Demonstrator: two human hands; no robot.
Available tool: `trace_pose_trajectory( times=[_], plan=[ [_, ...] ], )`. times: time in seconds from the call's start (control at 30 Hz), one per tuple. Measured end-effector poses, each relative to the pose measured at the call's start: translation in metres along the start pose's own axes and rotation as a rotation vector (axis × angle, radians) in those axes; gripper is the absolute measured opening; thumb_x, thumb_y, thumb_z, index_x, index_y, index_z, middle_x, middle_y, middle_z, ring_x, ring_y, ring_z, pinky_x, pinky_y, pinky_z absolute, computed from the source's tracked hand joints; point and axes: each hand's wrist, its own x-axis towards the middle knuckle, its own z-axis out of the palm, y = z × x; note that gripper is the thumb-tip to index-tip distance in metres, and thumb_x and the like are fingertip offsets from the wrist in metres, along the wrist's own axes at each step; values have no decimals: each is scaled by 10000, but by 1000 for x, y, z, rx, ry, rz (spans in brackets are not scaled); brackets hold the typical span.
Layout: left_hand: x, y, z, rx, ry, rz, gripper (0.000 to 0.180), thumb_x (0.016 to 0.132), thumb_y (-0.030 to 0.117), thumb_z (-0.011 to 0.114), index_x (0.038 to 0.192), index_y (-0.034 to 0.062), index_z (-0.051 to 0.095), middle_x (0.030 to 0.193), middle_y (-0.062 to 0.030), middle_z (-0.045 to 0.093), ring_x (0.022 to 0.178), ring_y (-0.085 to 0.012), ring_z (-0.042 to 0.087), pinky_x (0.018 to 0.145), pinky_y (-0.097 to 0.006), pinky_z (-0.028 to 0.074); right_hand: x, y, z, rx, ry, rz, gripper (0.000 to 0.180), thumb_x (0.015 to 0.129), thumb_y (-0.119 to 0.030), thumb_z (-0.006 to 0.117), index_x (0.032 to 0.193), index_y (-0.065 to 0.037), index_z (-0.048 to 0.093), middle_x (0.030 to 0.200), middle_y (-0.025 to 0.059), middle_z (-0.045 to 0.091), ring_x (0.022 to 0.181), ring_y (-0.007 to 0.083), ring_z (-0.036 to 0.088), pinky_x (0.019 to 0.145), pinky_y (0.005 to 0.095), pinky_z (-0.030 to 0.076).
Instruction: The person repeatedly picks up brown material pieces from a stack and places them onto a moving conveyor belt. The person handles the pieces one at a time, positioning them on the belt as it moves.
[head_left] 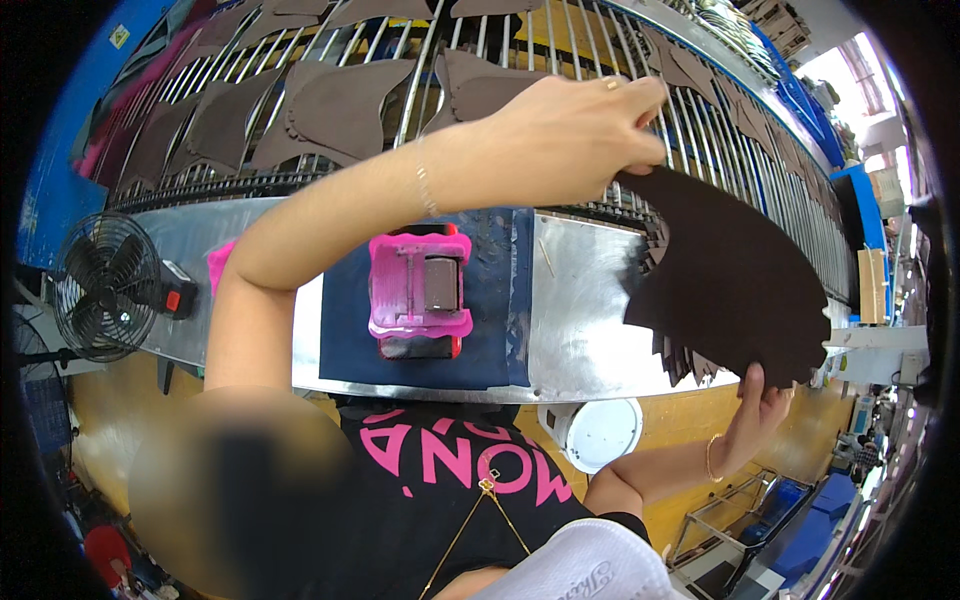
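A large dark brown cut sheet piece (735, 270), curved along its outer edge and notched at one end, hangs tilted over the right end of the metal table. Reaching across to the right, my left hand (580, 135) pinches its upper corner between thumb and fingers. My right hand (758, 412) is closed on its lower edge. Behind the piece, the jagged edges of several similar brown pieces (684, 362) show; most of them are hidden. Left of these, a pink device with a dark roller (412, 290) rests on a dark blue mat (500, 350).
Beyond the table (585, 330) runs a rack of metal rods (400, 100), with several brown pieces (335, 105) lying on it. A black fan (108, 285) stands at the left. Below the table's front edge is a round white lid (603, 435).
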Motion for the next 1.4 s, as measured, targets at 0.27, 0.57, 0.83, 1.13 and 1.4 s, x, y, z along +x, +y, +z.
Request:
trace_pose_trajectory(
  times=[0.27,0.57,0.83,1.13,1.4],
  plan=[
    [44,-37,-17,285,326,53,363,767,296,704,1103,178,638,1193,-106,482,1047,-273,552,859,-389,477,42,29,80,500,-58,163,315,925,-325,577,884,-15,545,585,63,584,412,88,503,366,197,357],
    [-83,-21,-105,-256,147,-408,584,822,294,668,1340,134,452,1264,-109,397,1010,-181,509,844,-299,433,77,90,269,1347,-73,339,297,955,-4,396,1227,-77,303,978,116,561,894,324,652,793,410,585],
    [-244,-11,-127,-293,347,-985,594,937,451,483,1386,84,356,1312,-109,391,939,-137,562,786,-266,452,118,100,402,1329,219,667,422,952,17,273,1333,-96,130,1230,220,430,927,353,634,793,422,585],
    [-283,-1,-121,-301,478,-1194,580,961,470,420,1399,97,344,1280,-98,426,904,-127,574,757,-262,441,116,117,402,1418,147,763,309,911,-276,596,970,-57,387,690,109,599,615,205,647,529,303,577],
    [-257,-11,-99,-400,366,-1077,587,947,410,490,1403,78,327,1266,-81,443,884,-114,557,795,-260,403,71,114,193,499,156,205,291,881,-318,630,962,-56,531,716,95,620,631,193,619,554,319,508]
  ],
)
